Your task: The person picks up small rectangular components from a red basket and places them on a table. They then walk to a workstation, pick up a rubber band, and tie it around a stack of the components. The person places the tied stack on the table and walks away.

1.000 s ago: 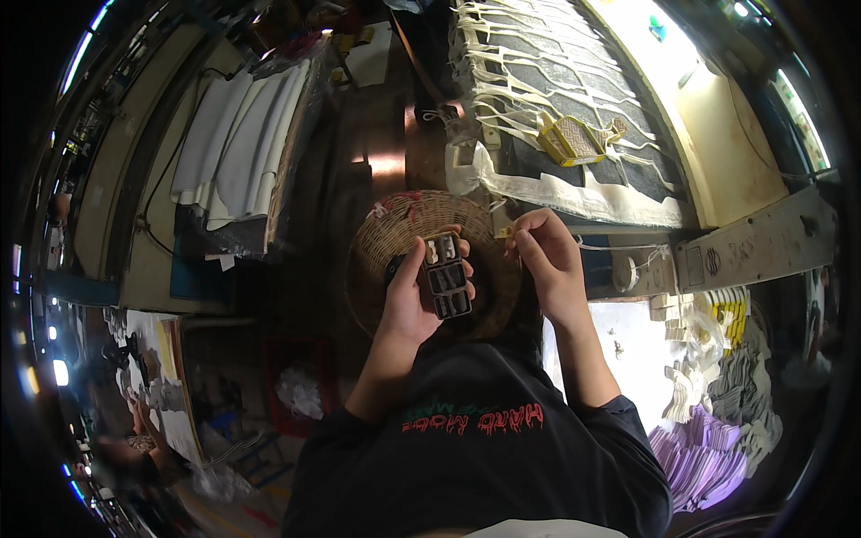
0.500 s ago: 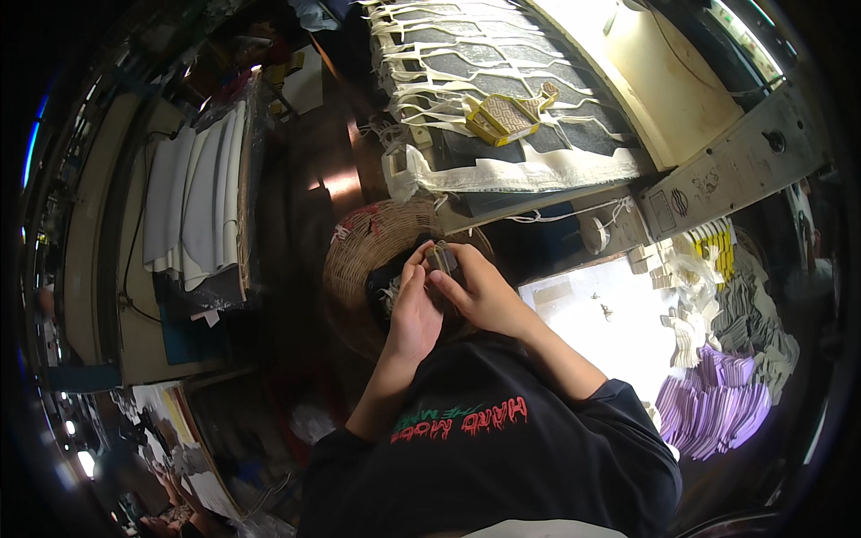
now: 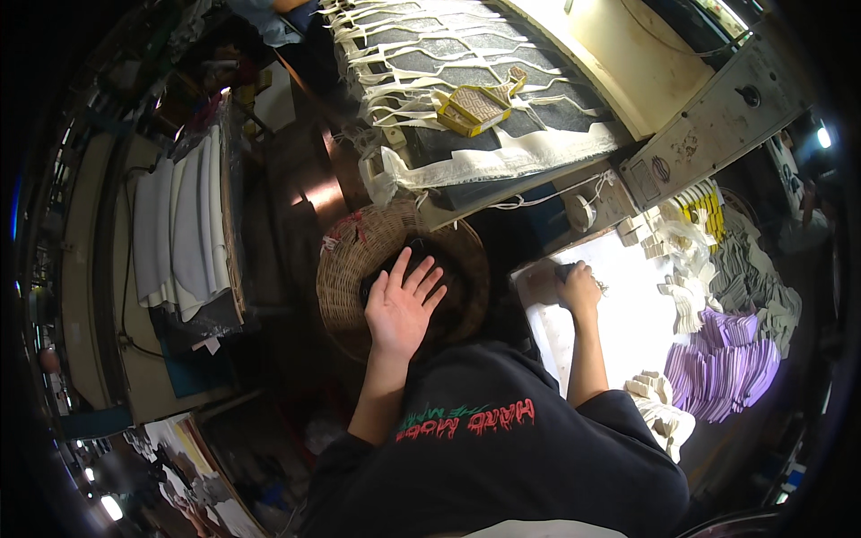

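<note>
My left hand [image 3: 401, 309] is over the near side of a round wicker basket [image 3: 334, 269], palm up with its fingers spread and nothing in it. Off to the right, my right hand [image 3: 583, 289] rests at a white board [image 3: 619, 336], its fingers curled round a small dark block-like thing [image 3: 565, 271]. Most of that thing is hidden by the hand, so its exact kind does not show. Small scraps on the board are partly covered by the same hand. Inside the basket it is dark, and what lies there is hard to make out.
Purple cut pieces [image 3: 722, 381] lie stacked right of the board, near grey pieces [image 3: 753, 282], yellow pieces [image 3: 700, 211] and cream ones [image 3: 686, 300]. Ahead, a machine bed [image 3: 502, 63] carries white cut-out sheeting and a yellow-rimmed cutter-like shape [image 3: 473, 109]. Folded sheets [image 3: 184, 229] stand left.
My hands have parted from above the basket. The right one has moved right to the white board with the dark thing; the left has let go and spread open.
</note>
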### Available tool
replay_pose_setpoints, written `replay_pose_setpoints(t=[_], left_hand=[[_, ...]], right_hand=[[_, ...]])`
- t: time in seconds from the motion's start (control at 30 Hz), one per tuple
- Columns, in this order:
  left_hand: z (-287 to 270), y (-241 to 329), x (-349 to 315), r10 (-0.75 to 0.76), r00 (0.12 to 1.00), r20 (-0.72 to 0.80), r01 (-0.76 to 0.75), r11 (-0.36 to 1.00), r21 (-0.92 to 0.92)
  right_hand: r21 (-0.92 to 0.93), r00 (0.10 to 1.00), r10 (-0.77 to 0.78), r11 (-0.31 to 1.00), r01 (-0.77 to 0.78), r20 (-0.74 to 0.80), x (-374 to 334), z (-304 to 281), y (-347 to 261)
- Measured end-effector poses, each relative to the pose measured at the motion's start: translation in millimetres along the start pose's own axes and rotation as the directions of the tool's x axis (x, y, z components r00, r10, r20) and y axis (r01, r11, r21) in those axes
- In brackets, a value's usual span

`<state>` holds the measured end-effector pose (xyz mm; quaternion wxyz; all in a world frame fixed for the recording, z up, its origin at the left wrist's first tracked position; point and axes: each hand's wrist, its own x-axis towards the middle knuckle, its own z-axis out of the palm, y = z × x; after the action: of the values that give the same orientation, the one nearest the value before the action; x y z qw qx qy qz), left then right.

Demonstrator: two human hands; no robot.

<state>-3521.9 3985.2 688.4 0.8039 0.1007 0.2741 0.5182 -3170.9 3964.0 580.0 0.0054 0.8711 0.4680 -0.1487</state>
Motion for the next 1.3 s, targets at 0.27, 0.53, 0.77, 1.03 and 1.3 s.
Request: replay_pose_setpoints(t=[0.27, 0.53, 0.77, 1.03, 1.3], left_hand=[[22.3, 18.8, -3.7, 0.123, 0.943, 0.310, 0.008, 0.921, -0.389], [2.6, 8.8, 8.1, 0.104, 0.967, 0.232, -0.013, 0.931, -0.364], [17.1, 25.7, -47.0, 0.142, 0.953, 0.268, -0.089, 0.976, -0.201], [-79.6, 6.0, -5.6, 0.454, 0.864, 0.216, -0.377, 0.300, 0.876], [-87.0, 25.7, -45.3, 0.135, 0.982, -0.135, -0.084, 0.940, 0.332]], right_hand=[[-0.168, 0.987, 0.122, 0.980, -0.103, 0.109, -3.1, 44.8, 25.8], [0.458, 0.568, -0.729, 0.385, 0.802, -0.382, -112.5, -61.4, -143.5], [0.621, 0.713, -0.692, 0.610, 0.491, 0.116, -85.2, -60.5, -207.5], [0.985, 0.403, -0.912, -0.132, -0.110, -0.077, -160.8, -45.9, -238.9], [0.192, 0.558, -0.636, 0.733, 0.652, 0.534, -117.6, 36.8, -202.2]])
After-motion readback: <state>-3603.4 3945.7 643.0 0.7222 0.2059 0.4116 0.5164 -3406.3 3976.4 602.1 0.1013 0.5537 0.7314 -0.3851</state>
